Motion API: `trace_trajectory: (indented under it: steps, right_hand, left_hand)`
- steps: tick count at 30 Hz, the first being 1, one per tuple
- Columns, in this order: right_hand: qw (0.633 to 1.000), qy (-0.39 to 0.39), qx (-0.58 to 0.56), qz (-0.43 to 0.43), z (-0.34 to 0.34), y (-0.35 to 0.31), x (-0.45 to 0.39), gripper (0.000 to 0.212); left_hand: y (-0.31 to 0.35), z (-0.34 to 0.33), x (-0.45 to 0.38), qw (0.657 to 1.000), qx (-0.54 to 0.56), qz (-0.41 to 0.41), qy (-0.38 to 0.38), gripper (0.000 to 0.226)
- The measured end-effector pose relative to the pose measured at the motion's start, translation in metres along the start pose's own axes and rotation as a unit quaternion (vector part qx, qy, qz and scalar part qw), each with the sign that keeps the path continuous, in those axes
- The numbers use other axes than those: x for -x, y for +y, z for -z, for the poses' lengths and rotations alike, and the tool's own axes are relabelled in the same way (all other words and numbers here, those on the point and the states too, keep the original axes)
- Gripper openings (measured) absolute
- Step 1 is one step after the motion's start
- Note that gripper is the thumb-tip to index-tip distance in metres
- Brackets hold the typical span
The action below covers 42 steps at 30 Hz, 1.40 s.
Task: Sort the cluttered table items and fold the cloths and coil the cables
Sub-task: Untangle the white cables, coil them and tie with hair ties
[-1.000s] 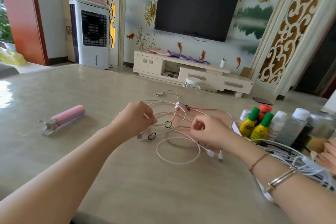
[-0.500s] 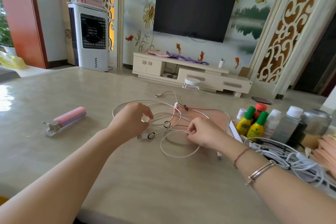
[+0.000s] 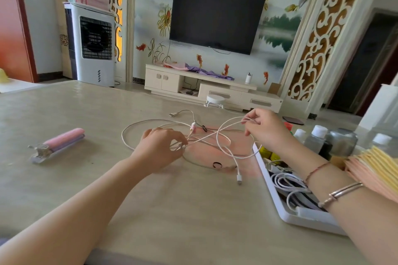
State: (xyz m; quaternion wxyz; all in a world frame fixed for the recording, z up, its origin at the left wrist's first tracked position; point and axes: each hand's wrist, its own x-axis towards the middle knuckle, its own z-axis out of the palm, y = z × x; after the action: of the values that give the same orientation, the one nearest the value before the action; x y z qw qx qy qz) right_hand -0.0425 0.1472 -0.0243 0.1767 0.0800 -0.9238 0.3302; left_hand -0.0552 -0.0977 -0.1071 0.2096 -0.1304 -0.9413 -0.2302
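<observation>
Since the earlier frames the right hand (image 3: 266, 130) has lifted away from the desk (image 3: 150, 211) and drawn a loop of white cable (image 3: 223, 148) up and to the right, while the left hand (image 3: 158, 146) stays low over the tangle. Step in hand, judged from the layout: coiling or untangling the cables, with the cloth folding not visibly begun.

Right hand: fingers (image 3: 251, 119) curled, pinching the cable at the top of the raised loop, clear of the desk. Left hand: fingers curled around a bundle of strands at the crossing point, resting on or just above the desk; exactly how many strands it holds cannot be told.

The cable runs from the left hand in a wide arc to the far left, crosses itself between the hands, and ends in a free plug (image 3: 239, 178) lying on the desk near the tray (image 3: 286, 215). The tray, at near right, already holds other coiled white cables. Bottles (image 3: 315, 137) stand at far right; a pink item (image 3: 58, 143) lies well apart at left.

Next move probably calls for bringing the raised loop over to the left hand's bundle, keeping the crossing strands from knotting.
</observation>
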Motion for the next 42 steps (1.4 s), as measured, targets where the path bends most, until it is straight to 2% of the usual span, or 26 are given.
trace_trajectory:
  steps: [2, 4, 6, 10, 12, 13, 15, 16, 18, 19, 21, 23, 25, 27, 29, 32, 35, 37, 39, 42]
  right_hand:
    - [0.999, 0.042, 0.002, -0.013, 0.002, 0.004, 0.002, 0.014]
    - [0.997, 0.065, 0.018, -0.025, 0.002, 0.004, 0.003, 0.015]
    - [0.998, 0.053, 0.007, -0.038, 0.004, 0.004, 0.004, 0.017]
    - [0.996, 0.05, -0.055, -0.053, 0.004, 0.004, 0.006, 0.018]
    - [0.994, 0.037, -0.094, -0.048, 0.004, 0.001, 0.007, 0.02]
    - [0.993, 0.028, -0.106, -0.043, 0.004, -0.001, 0.006, 0.021]
    - [0.991, 0.011, -0.127, -0.032, 0.007, -0.006, 0.008, 0.021]
    - [0.99, 0.007, -0.141, -0.029, 0.009, -0.008, 0.008, 0.022]
    - [0.986, 0.003, -0.167, -0.025, 0.013, -0.012, 0.008, 0.023]
    - [0.985, 0.0, -0.172, -0.02, 0.016, -0.014, 0.01, 0.024]
    - [0.988, -0.028, -0.149, 0.001, 0.021, -0.013, 0.014, 0.022]
    - [0.992, -0.083, -0.096, 0.02, 0.028, -0.008, 0.022, 0.021]
    - [0.989, -0.127, -0.069, 0.013, 0.039, 0.002, 0.029, 0.021]
    - [0.987, -0.144, -0.077, 0.0, 0.055, 0.012, 0.036, 0.022]
    - [0.986, -0.139, -0.097, 0.0, 0.072, 0.021, 0.044, 0.021]
    - [0.985, -0.118, -0.125, -0.005, 0.093, 0.032, 0.053, 0.02]
    - [0.983, -0.104, -0.145, -0.035, 0.109, 0.041, 0.059, 0.019]
    - [0.986, -0.101, -0.126, -0.04, 0.117, 0.047, 0.064, 0.016]
    - [0.99, -0.097, -0.096, -0.023, 0.124, 0.057, 0.069, 0.015]
    - [0.996, -0.081, 0.029, -0.008, 0.138, 0.077, 0.076, 0.02]
  left_hand:
    - [0.007, 0.001, 0.001, 1.0, -0.022, 0.011, -0.002, 0.017]
    - [0.009, 0.001, 0.004, 0.998, -0.055, 0.018, 0.003, 0.027]
    - [0.008, -0.001, 0.006, 0.997, -0.071, 0.025, -0.008, 0.036]
    - [0.002, -0.005, 0.007, 0.998, -0.062, 0.002, -0.02, 0.029]
    - [0.008, -0.006, 0.005, 1.0, 0.019, -0.02, 0.007, 0.035]
    - [0.014, -0.006, 0.005, 0.994, 0.107, -0.021, 0.012, 0.037]
    - [0.03, -0.004, 0.006, 0.951, 0.307, 0.005, -0.039, 0.035]
    - [0.036, -0.004, 0.008, 0.929, 0.364, 0.013, -0.071, 0.032]
    - [0.047, -0.005, 0.012, 0.928, 0.356, 0.005, -0.112, 0.018]
    - [0.051, -0.006, 0.011, 0.933, 0.342, 0.004, -0.111, 0.02]
    - [0.056, -0.005, 0.006, 0.941, 0.327, 0.017, -0.084, 0.035]
    - [0.064, -0.001, -0.001, 0.944, 0.325, 0.033, -0.043, 0.037]
    - [0.078, 0.004, -0.011, 0.933, 0.356, 0.042, -0.027, 0.037]
    - [0.097, 0.009, -0.017, 0.907, 0.413, 0.062, -0.049, 0.037]
    - [0.116, 0.01, -0.021, 0.908, 0.406, 0.062, -0.082, 0.036]
    - [0.149, 0.01, -0.017, 0.94, 0.314, 0.004, -0.132, 0.036]
    - [0.182, 0.005, -0.016, 0.944, 0.282, -0.046, -0.166, 0.025]
    - [0.203, 0.002, -0.018, 0.94, 0.286, -0.058, -0.177, 0.02]
    - [0.22, -0.001, -0.024, 0.93, 0.319, -0.049, -0.176, 0.024]
    - [0.24, -0.008, -0.037, 0.917, 0.354, -0.046, -0.178, 0.028]
